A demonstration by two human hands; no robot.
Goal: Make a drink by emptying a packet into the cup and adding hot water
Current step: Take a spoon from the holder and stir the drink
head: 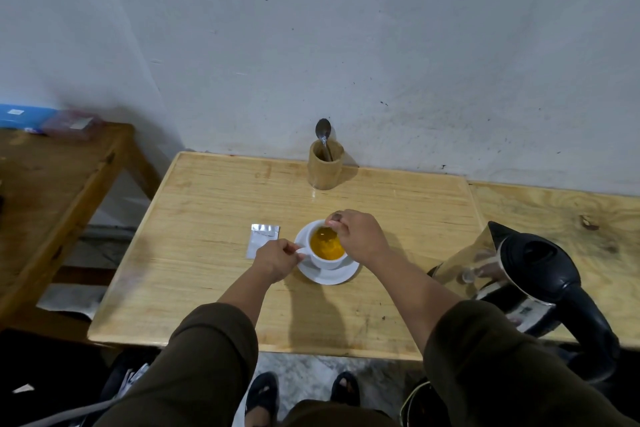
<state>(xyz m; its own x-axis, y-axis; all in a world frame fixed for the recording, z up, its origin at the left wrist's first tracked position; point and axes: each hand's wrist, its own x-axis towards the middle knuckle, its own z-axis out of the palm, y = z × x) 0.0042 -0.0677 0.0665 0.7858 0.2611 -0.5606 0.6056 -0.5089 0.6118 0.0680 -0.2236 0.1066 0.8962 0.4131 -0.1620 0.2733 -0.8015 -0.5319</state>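
Note:
A white cup point(325, 261) full of orange-yellow liquid stands on a white saucer point(329, 275) in the middle of the light wooden table point(214, 253). My left hand point(277, 258) pinches the cup's handle on its left side. My right hand point(360, 236) is over the cup's far right rim and holds a spoon point(325, 231) whose bowl dips into the liquid. A silver packet point(262, 240) lies flat on the table just left of the saucer. A steel kettle point(512, 277) with a black lid and handle stands at the right.
A bamboo holder point(325, 168) with another spoon point(323, 135) stands at the table's back edge against the wall. A second wooden table point(52, 184) with blue and red boxes is at the left. My feet show below the table's front edge.

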